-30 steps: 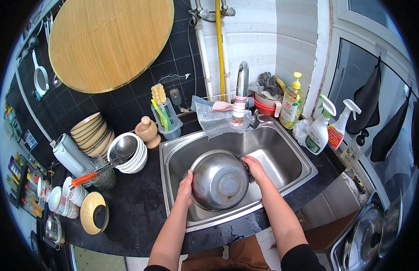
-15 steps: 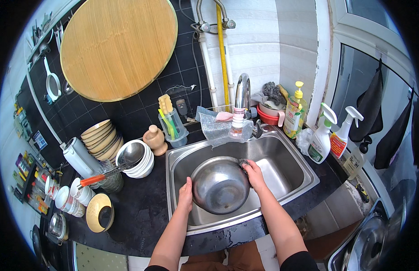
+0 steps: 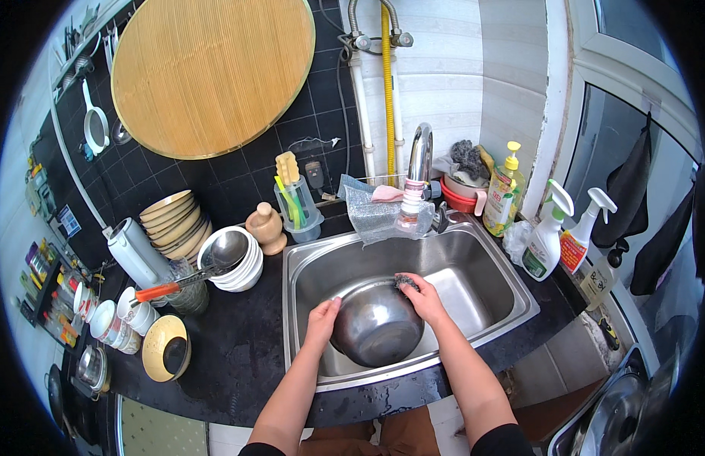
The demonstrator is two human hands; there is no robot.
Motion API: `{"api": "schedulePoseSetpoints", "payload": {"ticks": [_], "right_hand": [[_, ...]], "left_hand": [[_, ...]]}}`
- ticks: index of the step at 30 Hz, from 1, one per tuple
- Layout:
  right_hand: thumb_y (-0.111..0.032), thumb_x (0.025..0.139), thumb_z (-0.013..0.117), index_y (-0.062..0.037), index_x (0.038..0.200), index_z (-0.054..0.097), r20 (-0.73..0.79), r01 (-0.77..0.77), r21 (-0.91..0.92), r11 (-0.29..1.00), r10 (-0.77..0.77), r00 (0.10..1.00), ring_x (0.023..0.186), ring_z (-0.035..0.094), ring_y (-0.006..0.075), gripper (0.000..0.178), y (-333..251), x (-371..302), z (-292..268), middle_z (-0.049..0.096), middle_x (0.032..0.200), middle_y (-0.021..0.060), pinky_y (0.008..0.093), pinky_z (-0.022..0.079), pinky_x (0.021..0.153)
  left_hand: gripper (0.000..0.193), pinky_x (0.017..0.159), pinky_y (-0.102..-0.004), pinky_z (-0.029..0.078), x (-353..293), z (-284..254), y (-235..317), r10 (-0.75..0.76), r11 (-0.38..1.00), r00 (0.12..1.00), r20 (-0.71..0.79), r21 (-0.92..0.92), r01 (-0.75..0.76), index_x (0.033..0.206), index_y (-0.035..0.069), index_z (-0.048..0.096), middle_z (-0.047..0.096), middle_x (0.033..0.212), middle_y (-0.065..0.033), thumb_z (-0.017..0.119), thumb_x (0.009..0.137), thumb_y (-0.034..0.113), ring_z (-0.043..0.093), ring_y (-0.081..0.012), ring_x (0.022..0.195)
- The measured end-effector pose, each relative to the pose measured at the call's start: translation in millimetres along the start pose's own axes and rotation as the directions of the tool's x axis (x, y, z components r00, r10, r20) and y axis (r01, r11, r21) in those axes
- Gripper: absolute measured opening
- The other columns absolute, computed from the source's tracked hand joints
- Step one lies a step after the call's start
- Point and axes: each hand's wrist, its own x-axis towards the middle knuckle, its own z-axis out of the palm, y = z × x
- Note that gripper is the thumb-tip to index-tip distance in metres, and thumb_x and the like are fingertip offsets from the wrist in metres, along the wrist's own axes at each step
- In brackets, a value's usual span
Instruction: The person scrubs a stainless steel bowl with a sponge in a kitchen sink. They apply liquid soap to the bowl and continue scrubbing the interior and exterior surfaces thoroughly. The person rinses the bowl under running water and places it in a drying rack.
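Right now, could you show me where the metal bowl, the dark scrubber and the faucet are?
Metal bowl (image 3: 378,325): head view, middle of the surface facing the camera.
Dark scrubber (image 3: 404,282): head view, its exposed upper part.
Faucet (image 3: 422,152): head view, its curved chrome spout.

The scene is brightly lit, soft glare is reflected by the metal bowl (image 3: 377,323) and steel sink (image 3: 465,292), and edges are bowed toward blackened corners.
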Motion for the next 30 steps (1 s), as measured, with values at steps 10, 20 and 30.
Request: {"api": "schedulePoseSetpoints", "payload": {"ticks": [10,20,30], "right_hand": [[-0.015,0.078,0.063,-0.0049,0.104,0.062,-0.031,0.272,-0.450,0.851,-0.320,0.947,0.093,0.057,0.0247,0.028,1.1,0.8,0.6,0.059,0.096,0.0113,0.0298,0.044,0.083],[-0.010,0.069,0.070,-0.0039,0.084,0.063,0.095,0.448,-0.470,0.760,-0.461,0.882,0.084,0.059,0.0317,0.017,-29.1,-13.1,37.5,0.063,0.087,0.0132,0.0368,0.048,0.074],[-0.009,0.069,0.071,-0.0033,0.084,0.064,0.170,0.485,-0.464,0.741,-0.463,0.870,0.083,0.061,0.0278,0.017,-23.5,-11.4,41.5,0.064,0.086,0.0113,0.0332,0.049,0.074]], "left_hand": [[0.039,0.054,-0.0215,0.038,-3.4,16.0,2.1,0.035,0.999,0.999,-0.035,0.030,-0.034,0.073,0.000,0.064,0.052,0.062,0.0047,0.055,0.089,0.034,0.044,-0.0046,0.057],[0.041,0.051,-0.0250,0.037,-13.9,30.6,3.0,0.145,0.965,0.989,-0.016,0.225,-0.138,0.070,-0.004,0.059,0.047,0.055,0.0008,0.053,0.091,0.031,0.040,-0.0070,0.055],[0.042,0.053,-0.0257,0.038,-10.8,31.4,-5.5,0.189,0.929,0.981,0.046,0.315,-0.194,0.071,-0.004,0.059,0.049,0.057,-0.0002,0.051,0.092,0.031,0.041,-0.0079,0.056]]}}
